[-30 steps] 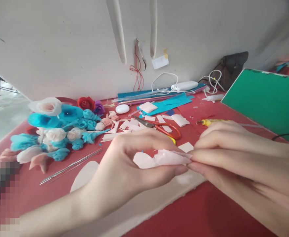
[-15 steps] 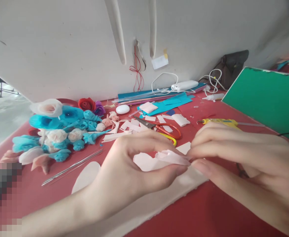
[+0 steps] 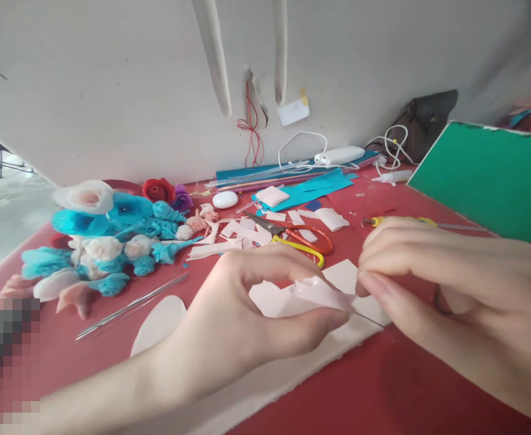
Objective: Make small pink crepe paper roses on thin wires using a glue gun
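Note:
My left hand [image 3: 251,314] is closed in a pinch on a small piece of pale pink crepe paper [image 3: 319,293], low in the middle of the view. A thin metal wire [image 3: 368,319] sticks out of the paper toward the right. My right hand [image 3: 446,290] has its fingers pressed together at the paper's right tip, by the wire. Under both hands lies a long pale pink paper sheet [image 3: 269,374] on the red table [image 3: 383,393].
Blue, white and pink paper flowers [image 3: 106,235] are heaped at the left, with metal wires [image 3: 131,305] in front. Scissors [image 3: 301,238], paper scraps, a yellow glue gun [image 3: 401,222] and blue sheets lie behind. A green board [image 3: 487,181] stands at the right.
My right hand has slid a little to the right off the paper's tip. The thin wire now shows between the two hands, and the scissors are less covered.

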The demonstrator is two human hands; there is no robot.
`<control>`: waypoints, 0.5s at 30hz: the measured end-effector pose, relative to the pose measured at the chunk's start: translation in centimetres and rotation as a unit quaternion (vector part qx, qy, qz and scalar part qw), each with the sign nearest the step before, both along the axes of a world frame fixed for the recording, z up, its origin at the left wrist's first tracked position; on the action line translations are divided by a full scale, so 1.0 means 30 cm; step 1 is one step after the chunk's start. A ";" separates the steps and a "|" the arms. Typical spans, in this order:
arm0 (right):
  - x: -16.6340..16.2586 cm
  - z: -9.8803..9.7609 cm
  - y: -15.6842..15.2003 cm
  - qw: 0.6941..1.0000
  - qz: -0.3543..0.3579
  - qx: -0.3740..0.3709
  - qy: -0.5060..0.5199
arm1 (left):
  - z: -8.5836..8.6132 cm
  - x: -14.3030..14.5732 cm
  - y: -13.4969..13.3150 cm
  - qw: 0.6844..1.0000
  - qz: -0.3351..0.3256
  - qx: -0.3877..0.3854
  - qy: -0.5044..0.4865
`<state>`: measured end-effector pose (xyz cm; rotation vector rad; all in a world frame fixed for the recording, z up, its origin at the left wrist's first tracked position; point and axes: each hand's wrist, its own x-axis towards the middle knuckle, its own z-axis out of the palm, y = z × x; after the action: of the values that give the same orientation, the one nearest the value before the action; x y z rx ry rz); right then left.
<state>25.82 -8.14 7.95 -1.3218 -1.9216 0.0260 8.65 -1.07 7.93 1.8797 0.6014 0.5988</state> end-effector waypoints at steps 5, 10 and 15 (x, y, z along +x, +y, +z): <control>0.020 0.013 0.006 0.998 -0.050 0.031 -0.036 | 0.003 0.005 0.001 1.000 0.008 0.004 0.003; 0.025 0.013 0.008 0.998 -0.028 -0.039 0.035 | 0.003 0.010 0.002 1.000 -0.004 -0.004 0.008; 0.008 0.012 0.003 0.998 -0.017 -0.042 0.032 | -0.002 0.009 0.005 1.000 -0.012 -0.002 0.006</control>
<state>26.05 -8.07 8.30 -1.3916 -1.8609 0.1326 8.93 -0.92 7.87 1.8861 0.5873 0.5710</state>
